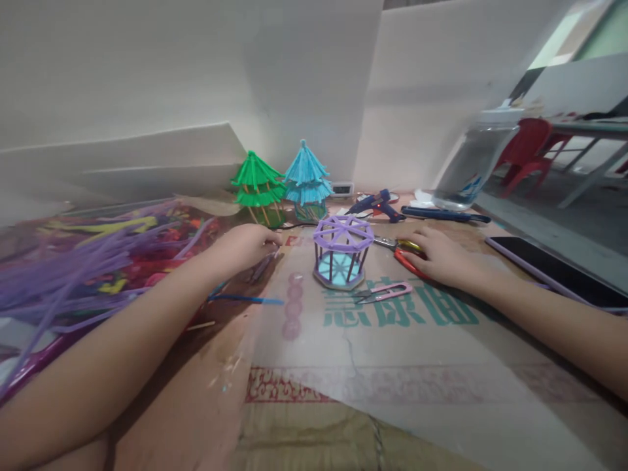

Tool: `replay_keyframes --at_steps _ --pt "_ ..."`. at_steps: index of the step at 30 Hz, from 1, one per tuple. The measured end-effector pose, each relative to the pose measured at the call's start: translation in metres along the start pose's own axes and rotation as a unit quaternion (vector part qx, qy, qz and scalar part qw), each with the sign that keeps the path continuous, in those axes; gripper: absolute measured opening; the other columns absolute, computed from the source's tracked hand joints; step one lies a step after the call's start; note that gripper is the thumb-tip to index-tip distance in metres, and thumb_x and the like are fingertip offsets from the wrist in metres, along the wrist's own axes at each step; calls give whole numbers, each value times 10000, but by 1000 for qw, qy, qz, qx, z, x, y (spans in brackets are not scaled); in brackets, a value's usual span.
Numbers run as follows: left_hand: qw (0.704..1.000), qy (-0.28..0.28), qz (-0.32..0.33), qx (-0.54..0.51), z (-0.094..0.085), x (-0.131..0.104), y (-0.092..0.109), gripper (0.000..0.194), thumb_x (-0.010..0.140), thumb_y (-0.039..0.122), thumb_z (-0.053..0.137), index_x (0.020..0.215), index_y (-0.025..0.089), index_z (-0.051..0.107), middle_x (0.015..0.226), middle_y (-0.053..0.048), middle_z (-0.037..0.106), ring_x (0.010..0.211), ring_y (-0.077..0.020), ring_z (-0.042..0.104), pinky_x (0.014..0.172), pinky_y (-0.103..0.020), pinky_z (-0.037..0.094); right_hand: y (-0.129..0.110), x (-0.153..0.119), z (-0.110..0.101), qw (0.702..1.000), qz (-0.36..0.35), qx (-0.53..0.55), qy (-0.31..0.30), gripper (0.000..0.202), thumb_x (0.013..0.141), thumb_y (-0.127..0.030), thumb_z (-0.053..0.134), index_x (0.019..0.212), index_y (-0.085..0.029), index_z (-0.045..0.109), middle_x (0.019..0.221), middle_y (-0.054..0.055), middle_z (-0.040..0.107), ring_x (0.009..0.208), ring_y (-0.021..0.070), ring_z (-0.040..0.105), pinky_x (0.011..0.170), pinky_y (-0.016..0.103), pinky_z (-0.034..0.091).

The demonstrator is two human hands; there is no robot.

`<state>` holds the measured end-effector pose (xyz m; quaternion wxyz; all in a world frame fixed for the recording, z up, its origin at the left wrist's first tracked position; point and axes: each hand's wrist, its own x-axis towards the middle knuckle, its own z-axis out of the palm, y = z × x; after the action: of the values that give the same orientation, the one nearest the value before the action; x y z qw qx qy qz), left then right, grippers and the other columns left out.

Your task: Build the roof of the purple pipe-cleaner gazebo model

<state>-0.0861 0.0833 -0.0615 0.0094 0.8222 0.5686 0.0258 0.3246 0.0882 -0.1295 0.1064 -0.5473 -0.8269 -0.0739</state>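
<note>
A small lilac pavilion frame [343, 234] with dark posts and a light-blue floor stands on the printed sheet. To its left, my left hand [252, 247] rests with curled fingers above some short purplish pieces [265, 267]; whatever lies inside its grip is hidden. My right hand [430, 255] lies to the right of the frame, fingers and thumb on the red and yellow handles of a pair of scissors [412, 260], whose blades point at the frame. Pink thread snips [387, 292] lie just in front of the frame.
Behind stand a green-roofed pavilion [258, 186] and a blue-roofed one [307, 180], beside a blue glue gun [380, 204]. Purple pipe cleaners [98, 268] heap up at left. At right are a dark-blue long tool [444, 214], a phone [559, 268] and a clear bottle [473, 160].
</note>
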Motion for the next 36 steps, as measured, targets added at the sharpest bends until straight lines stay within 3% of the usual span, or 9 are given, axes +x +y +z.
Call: replay_keyframes --at_steps 7,16,20,23,25,26,29,31,36 --pt "995 22 63 80 21 10 -11 294 892 257 552 1004 244 823 1000 -90 777 940 -247 683 780 -298 471 2 1 2 1000 -3 -3 13 515 1000 -456 434 1303 -130 694 1207 205 681 1125 362 646 987 514 525" --pt "995 47 50 70 36 11 -11 257 887 262 551 833 201 795 870 -99 744 885 -239 658 806 -307 473 2 2 1 1000 -9 3 7 532 994 -467 418 1282 -119 700 1190 210 670 1102 368 645 974 514 527" --pt "994 51 31 89 33 12 -9 276 899 253 521 794 159 759 897 -132 739 866 -253 662 750 -316 458 2 1 1 1000 -9 5 13 525 995 -471 420 1282 -131 698 1188 205 665 1101 356 647 975 499 527" --pt "996 60 -2 65 14 3 0 266 898 289 532 849 154 755 876 -117 745 796 -232 669 682 -297 451 2 1 2 1000 -6 5 13 516 992 -463 429 1286 -134 696 1185 202 663 1105 352 647 975 491 526" --pt "996 1 5 -91 -7 -14 16 232 879 322 578 879 170 754 788 -60 741 714 -191 669 643 -264 465 2 1 2 1000 -10 7 11 510 995 -460 427 1285 -139 696 1170 196 667 1095 348 648 972 487 526" --pt "975 -77 50 -203 -19 -25 26 230 875 353 606 919 189 761 774 -34 748 700 -177 685 638 -249 489 2 1 2 1000 -11 9 10 502 996 -459 429 1279 -145 699 1166 192 668 1090 345 649 971 484 526" --pt "846 -256 200 -423 -47 -59 59 469 848 302 679 1316 283 687 1042 -30 807 944 -201 759 781 -277 586 1 1 1 1000 -8 12 12 486 992 -456 452 1267 -146 703 1194 193 669 1110 350 643 979 487 521" --pt "838 -233 215 -445 -54 -70 73 460 905 261 626 1358 335 666 1130 -22 797 972 -183 761 792 -275 598 0 1 0 1000 -4 9 13 486 994 -452 456 1272 -137 700 1216 198 665 1129 358 634 988 495 516" --pt "910 -65 164 -375 -36 -51 70 172 865 339 657 925 245 787 853 -10 776 773 -166 725 692 -257 563 -4 0 -4 1000 -8 5 4 465 1011 -428 450 1292 -147 690 1183 182 677 1115 337 639 978 477 519"
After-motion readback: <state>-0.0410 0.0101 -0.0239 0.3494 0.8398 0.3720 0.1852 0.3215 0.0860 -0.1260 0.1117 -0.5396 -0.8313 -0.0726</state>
